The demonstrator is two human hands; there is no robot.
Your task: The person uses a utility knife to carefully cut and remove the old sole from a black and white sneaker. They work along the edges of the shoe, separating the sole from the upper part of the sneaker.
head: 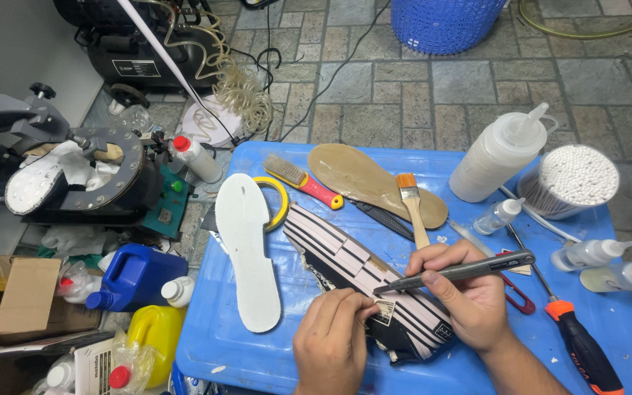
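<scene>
Blue table (257, 351) over stone tiles. My left hand (330, 340) pinches the label (384, 312) on the striped shoe (360, 281) mid-table; my right (469, 300) grips a dark knife (462, 271). I'd keep the blade shallow, lifting only glue, fingers clear.
</scene>
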